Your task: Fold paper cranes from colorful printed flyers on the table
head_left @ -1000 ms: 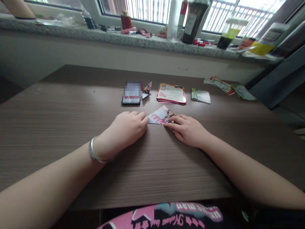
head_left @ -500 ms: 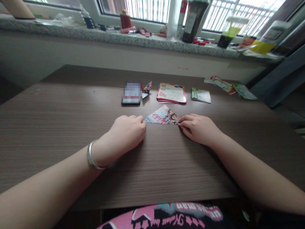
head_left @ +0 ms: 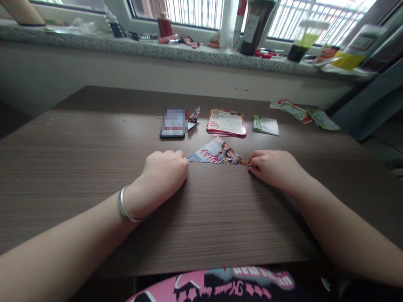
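A sheet of printed paper folded into a triangle (head_left: 217, 152) lies on the brown desk (head_left: 217, 218), its long edge toward me and its peak pointing away. My left hand (head_left: 166, 173), with a silver bangle on the wrist, is closed at the triangle's left corner. At the right corner, my right hand (head_left: 272, 168) pinches the tip between thumb and fingers. The left fingertips are mostly hidden behind the knuckles.
Beyond the triangle lie a phone (head_left: 173, 123), a small folded paper piece (head_left: 194, 115), a stack of printed sheets (head_left: 226, 122) and a small green-white pad (head_left: 266, 125). Paper strips (head_left: 296, 111) lie far right. Bottles and clutter line the stone windowsill (head_left: 189, 51).
My right hand has slid to the right along the folded edge to the corner, so more of the triangle shows. My left hand has shifted slightly left.
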Demonstrator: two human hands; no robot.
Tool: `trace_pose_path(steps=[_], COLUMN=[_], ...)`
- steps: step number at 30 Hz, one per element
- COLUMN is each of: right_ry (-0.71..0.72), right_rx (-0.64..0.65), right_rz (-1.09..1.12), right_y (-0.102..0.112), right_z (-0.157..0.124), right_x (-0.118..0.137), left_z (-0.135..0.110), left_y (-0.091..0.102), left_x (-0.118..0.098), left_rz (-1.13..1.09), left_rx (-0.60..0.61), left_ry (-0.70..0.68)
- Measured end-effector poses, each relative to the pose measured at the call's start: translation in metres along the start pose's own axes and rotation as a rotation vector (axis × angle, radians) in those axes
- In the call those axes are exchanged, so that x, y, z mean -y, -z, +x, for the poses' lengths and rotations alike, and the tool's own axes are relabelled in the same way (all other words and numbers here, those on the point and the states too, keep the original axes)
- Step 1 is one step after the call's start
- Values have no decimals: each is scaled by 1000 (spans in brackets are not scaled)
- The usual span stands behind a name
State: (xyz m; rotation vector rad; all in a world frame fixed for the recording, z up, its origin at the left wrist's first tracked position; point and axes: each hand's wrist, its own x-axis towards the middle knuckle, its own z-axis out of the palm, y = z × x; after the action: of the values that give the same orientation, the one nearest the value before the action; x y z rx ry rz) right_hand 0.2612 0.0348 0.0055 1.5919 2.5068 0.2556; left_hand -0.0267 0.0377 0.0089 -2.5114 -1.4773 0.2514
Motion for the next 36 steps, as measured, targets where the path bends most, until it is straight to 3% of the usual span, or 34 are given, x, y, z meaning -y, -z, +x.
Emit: trace_pose_path(steps=[6,12,21,29,36], right_ry=[-165,-75,-31,-10,29], right_rx=[-145,-209,-293,-384,-478], right_rz=[114,361,502,659,746], right_y=[-9,-24,-28,-30,-34], right_z=[5,12,10,11,11], right_x=[6,8,7,7,8], left_z=[3,9,17,19,22], left_y=[-9,-23,-28,-30,-35], left_x=[0,4,9,11,13], left_rz=[-4,-54,-382,-519,-783], left_rx=[-154,-232,-211,-228,-294], left_ry=[-9,-28,-60,-35,-23])
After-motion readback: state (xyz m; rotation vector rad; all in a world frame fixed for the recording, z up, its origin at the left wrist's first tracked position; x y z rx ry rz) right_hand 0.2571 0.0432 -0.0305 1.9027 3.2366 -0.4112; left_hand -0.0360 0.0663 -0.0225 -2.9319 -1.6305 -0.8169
